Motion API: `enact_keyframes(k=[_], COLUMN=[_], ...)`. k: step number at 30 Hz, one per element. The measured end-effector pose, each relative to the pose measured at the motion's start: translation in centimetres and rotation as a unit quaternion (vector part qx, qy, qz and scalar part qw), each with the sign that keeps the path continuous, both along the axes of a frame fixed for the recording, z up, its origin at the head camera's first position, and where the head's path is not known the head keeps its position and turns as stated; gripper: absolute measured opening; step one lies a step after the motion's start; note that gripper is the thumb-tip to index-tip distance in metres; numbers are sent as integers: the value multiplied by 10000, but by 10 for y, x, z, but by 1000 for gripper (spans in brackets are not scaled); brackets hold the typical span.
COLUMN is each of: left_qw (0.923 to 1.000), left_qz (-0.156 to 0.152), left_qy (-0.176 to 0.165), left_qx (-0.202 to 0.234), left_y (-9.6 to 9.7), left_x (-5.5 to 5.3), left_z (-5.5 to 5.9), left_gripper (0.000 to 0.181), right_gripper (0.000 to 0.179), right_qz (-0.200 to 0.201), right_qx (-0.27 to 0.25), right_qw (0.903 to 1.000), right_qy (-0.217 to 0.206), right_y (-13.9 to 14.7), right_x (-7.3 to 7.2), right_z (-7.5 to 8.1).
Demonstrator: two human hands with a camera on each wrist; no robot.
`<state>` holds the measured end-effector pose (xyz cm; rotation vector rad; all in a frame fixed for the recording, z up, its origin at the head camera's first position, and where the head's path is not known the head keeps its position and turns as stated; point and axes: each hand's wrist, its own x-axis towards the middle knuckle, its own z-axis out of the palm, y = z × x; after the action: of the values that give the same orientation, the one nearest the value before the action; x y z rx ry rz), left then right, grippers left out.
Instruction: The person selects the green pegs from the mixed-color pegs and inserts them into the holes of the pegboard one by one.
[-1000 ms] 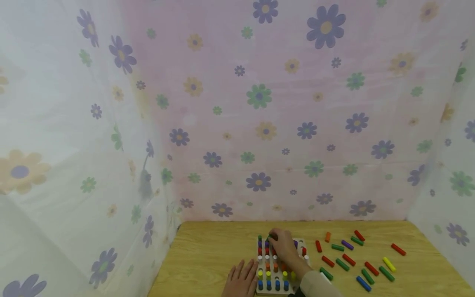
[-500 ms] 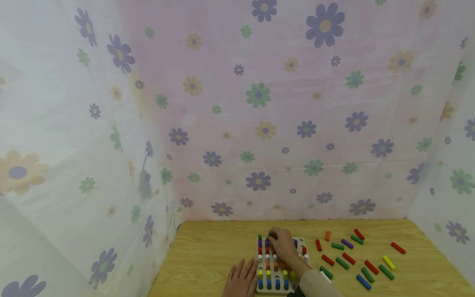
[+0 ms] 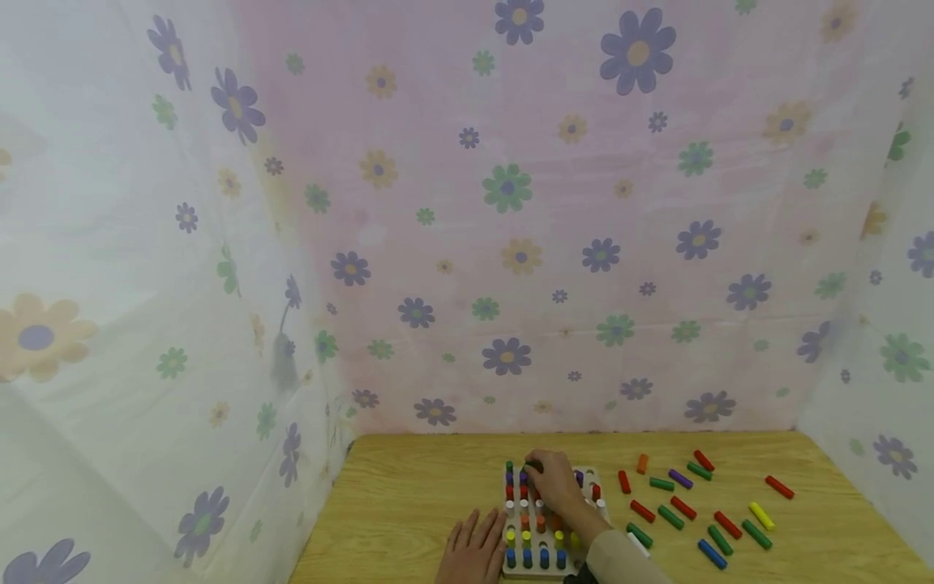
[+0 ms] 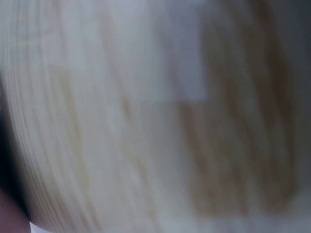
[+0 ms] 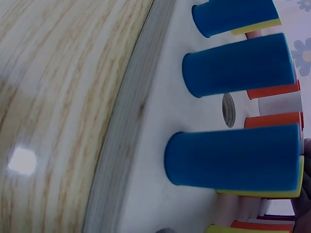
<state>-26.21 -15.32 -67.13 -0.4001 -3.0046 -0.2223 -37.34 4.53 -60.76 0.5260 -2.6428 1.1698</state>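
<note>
A green peg [image 3: 529,465] is pinched in the curled fingers of the right hand [image 3: 558,480] at the far row of a peg board [image 3: 536,573]; whether it is seated in a hole cannot be told. The left hand [image 3: 474,548] is laid flat just beside the board's left edge, its fingers straight and slightly apart. Upright blue pegs [image 3: 528,558] are ranged along the near row. To the right, loose pegs [image 3: 727,525] are scattered on the wooden table [image 3: 409,487], a white peg [image 3: 638,544] being placed beside the right sleeve [image 3: 622,560].
</note>
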Motion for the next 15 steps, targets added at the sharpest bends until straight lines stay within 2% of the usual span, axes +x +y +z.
enact_keyframes(k=[9, 15], left_qw=[10000, 9996], left_qz=[31, -5], left_qy=[-79, -277], left_qx=[9, 97], left_y=[0, 0], left_x=[0, 1], left_z=[1, 4], left_gripper=[63, 66], right_gripper=[17, 20], right_qz=[106, 186], right_qx=[76, 345], right_qw=[9999, 9992], right_qy=[-106, -110], right_y=[1, -1], right_x=[-1, 0], right_z=[-1, -1])
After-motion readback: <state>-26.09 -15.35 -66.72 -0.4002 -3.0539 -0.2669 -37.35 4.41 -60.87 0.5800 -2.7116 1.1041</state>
